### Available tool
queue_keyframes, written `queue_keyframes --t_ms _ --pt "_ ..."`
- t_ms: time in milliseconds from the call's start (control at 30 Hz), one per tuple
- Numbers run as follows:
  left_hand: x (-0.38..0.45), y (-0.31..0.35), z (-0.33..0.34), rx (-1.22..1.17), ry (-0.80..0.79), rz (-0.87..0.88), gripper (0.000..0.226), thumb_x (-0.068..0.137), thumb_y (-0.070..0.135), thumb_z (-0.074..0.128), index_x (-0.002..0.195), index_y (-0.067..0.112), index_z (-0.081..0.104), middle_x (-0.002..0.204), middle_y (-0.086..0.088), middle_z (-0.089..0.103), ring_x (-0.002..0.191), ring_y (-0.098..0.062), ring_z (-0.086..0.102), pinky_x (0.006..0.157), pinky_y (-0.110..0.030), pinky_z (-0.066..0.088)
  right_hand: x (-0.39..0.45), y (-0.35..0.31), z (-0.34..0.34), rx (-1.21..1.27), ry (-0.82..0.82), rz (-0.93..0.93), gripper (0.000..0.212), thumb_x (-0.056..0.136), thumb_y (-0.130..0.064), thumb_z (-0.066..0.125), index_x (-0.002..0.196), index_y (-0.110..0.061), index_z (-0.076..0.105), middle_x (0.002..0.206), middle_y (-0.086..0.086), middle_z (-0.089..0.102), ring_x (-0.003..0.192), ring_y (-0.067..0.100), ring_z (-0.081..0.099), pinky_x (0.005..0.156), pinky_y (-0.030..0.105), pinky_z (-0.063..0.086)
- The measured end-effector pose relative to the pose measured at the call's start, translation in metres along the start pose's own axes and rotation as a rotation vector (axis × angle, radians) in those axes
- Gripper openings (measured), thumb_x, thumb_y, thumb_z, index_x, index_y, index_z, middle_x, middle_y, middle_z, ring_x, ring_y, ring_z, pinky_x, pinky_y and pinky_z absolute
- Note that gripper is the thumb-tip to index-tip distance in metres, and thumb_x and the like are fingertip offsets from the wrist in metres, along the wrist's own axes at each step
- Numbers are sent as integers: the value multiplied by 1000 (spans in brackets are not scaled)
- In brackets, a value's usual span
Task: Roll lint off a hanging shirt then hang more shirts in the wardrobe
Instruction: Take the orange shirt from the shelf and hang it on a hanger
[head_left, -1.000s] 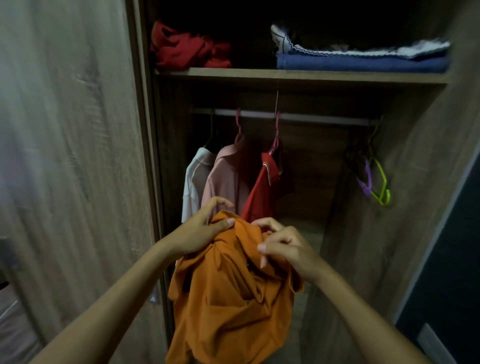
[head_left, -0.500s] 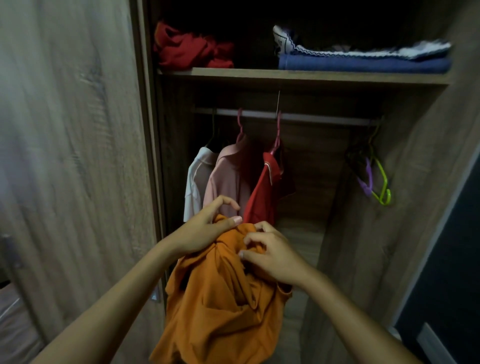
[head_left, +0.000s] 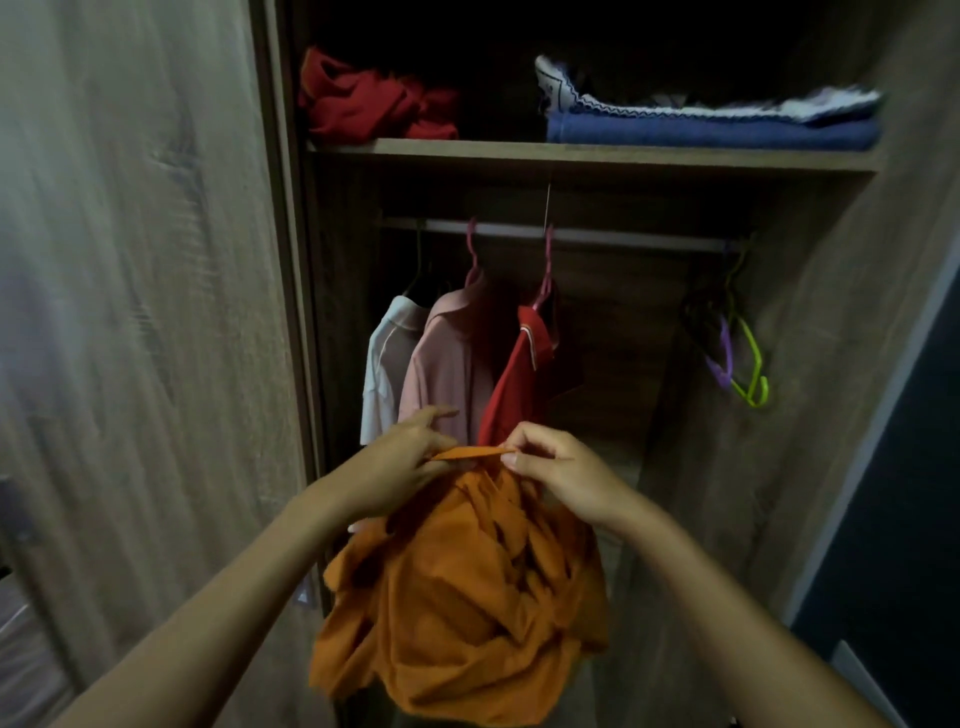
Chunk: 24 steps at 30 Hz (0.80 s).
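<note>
A crumpled orange shirt (head_left: 462, 597) hangs bunched in front of the open wardrobe. My left hand (head_left: 400, 467) grips its top edge on the left, and my right hand (head_left: 556, 462) pinches the same edge on the right, so a short strip of fabric is stretched flat between them. Behind the hands, a white shirt (head_left: 384, 364), a pink shirt (head_left: 447, 364) and a red shirt (head_left: 519, 369) hang from the rail (head_left: 623, 240) on hangers. No lint roller is in view.
Empty hangers, one purple and one lime green (head_left: 748, 364), hang at the rail's right end. The shelf (head_left: 597, 155) above holds a red cloth bundle (head_left: 374, 104) and folded blue and white textiles (head_left: 711, 122). A wardrobe door (head_left: 135, 312) stands at left.
Both hands rose slightly and drew apart. The right hand moved from the bunched fabric to pinch the top edge, which is now pulled taut between the hands.
</note>
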<state>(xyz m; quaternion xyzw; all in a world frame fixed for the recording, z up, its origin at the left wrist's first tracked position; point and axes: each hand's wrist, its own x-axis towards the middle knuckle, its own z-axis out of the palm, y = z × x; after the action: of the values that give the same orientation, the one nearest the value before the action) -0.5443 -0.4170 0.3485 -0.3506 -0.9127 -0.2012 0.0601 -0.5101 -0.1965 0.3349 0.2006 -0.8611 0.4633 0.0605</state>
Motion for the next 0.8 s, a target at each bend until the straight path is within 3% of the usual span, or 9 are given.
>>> queue_keyframes --t_ms 67,133,167,300,400,500,633,800 --pt "2 5 -2 -12 36 35 44 94 52 35 93 20 66 110 2 62 100 -8 58 86 -25 46 0 0 2 165 -17 19 20 93 -29 53 81 -13 53 71 -6 49 65 3 46 64 21 37" --pt "2 12 -1 -98 48 53 31 97 43 38 86 25 61 83 10 62 78 -2 58 73 -21 46 1 0 4 222 23 53 18 97 -26 51 83 -15 54 70 -8 48 64 0 44 63 19 36" --pt "3 14 0 -109 66 57 26 99 36 40 87 25 61 80 12 61 76 -1 58 73 -20 46 1 0 5 202 47 63 18 98 -25 50 87 -13 55 73 -6 49 67 1 46 65 18 37" --pt "6 12 -2 -60 128 41 24 100 24 42 99 14 64 92 3 66 84 -9 60 75 -19 45 -2 6 1 110 4 38 15 92 -27 63 92 -13 55 69 -3 56 64 8 51 62 18 43" --pt "7 2 -6 10 109 31 20 99 21 45 104 17 64 102 2 67 92 -11 60 82 -26 48 -1 13 -12 -184 -6 17 10 86 -33 68 93 -25 64 87 -8 68 81 4 64 76 28 52" --pt "8 -4 -6 92 86 34 20 97 17 47 108 16 64 107 -1 67 98 -14 62 87 -33 49 -1 10 -31 -424 69 25 5 84 -32 69 89 -30 69 86 -10 69 82 2 64 77 30 54" --pt "4 -15 -3 205 89 -13 20 92 11 50 103 16 65 99 -3 68 92 -19 64 79 -34 51 -4 -3 -50 -457 253 10 24 86 -11 63 87 -33 71 80 -14 68 71 -3 64 61 17 52" --pt "-8 -40 -11 201 146 -271 19 90 13 57 104 22 66 104 -4 70 97 -21 66 82 -38 54 -12 1 -65 -464 349 68 26 89 -9 59 90 -32 72 75 -14 67 60 -7 60 50 6 41"
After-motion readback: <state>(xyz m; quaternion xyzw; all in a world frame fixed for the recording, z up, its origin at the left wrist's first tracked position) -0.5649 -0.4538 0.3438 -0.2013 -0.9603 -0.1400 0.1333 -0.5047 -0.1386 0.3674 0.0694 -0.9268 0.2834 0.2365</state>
